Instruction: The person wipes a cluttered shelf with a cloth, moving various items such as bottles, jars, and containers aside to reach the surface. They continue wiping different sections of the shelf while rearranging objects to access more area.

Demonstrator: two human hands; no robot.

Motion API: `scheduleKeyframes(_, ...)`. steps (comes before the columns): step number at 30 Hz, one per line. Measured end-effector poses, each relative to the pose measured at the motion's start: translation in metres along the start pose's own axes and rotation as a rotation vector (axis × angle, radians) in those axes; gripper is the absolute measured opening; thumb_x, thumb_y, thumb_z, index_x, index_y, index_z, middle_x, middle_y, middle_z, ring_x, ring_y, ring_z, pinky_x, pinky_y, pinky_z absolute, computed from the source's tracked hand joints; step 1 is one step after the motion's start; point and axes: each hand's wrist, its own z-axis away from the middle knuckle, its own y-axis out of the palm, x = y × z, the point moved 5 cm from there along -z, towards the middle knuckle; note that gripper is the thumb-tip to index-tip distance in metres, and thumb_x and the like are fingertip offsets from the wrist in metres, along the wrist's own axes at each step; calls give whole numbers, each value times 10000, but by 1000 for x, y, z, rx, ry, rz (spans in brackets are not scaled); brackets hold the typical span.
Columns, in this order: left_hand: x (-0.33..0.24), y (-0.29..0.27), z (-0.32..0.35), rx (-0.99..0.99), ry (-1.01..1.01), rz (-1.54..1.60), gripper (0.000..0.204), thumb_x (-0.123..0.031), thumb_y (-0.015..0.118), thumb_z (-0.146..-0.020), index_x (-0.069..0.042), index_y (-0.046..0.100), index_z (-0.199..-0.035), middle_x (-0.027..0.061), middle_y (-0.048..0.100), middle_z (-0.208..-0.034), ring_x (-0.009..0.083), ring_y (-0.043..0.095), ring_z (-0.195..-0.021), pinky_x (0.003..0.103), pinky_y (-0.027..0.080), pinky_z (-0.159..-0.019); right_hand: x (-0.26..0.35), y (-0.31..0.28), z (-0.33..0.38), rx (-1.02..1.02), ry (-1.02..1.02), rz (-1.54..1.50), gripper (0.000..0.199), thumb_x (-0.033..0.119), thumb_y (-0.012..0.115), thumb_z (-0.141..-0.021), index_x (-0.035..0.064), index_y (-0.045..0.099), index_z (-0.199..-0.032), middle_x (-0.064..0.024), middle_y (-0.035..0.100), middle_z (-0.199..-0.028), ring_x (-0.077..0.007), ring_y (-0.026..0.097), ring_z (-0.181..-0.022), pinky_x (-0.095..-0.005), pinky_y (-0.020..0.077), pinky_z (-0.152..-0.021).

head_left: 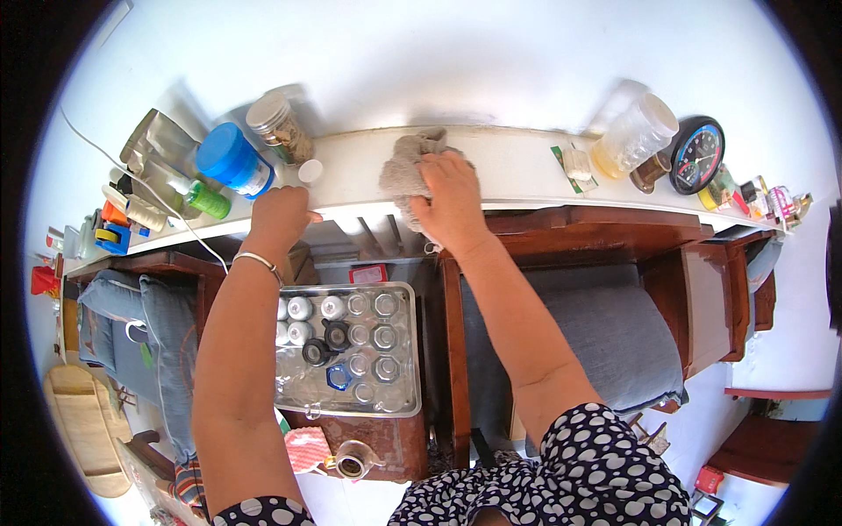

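Note:
My right hand presses on a crumpled grey-brown cloth, fingers bent over it, on the long white shelf. Part of the cloth hangs over the shelf's front edge. My left hand, with a bangle at the wrist, is curled closed at the front edge of the shelf. What its fingers hold, if anything, is hidden. Close by it are a small white round lid, a blue-lidded tub and a clear jar with dried contents. A green bottle stands to the left.
Toward the shelf's right end are a translucent jar, a brown cup, a round black dial and small packages. Below, a clear tray bears several glasses and cups. Wooden seating with grey cushions stands alongside. A white cable crosses at left.

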Motion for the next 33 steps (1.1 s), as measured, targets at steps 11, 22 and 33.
scheduleKeyframes(11,4,3,-1,40,-30,-16,399,-422,669,-727,-37,615,-820,143,638,-804,325,625,-808,418,486,-683,-1,1,-8,284,-95,-98,479,129,636,-712,9,536,-1165,-157,533,-1217,-320,456,-1180,-402,343,-1033)
scheduleKeyframes(22,1,2,1,-21,1,19,356,-387,683,-728,-36,654,-783,138,647,-803,312,631,-803,407,482,-694,-56,-60,46,56,29,68,460,174,637,-710,-4,548,-1124,-172,532,-1217,-374,432,-1198,-454,331,-1021)
scheduleKeyframes(33,3,3,-3,8,-7,43,389,-410,686,-715,-41,622,-822,142,637,-815,326,622,-812,425,479,-695,34,39,-40,205,-112,-307,383,171,626,-711,-9,558,-1041,-164,567,-1008,-337,496,-1062,-415,394,-941)
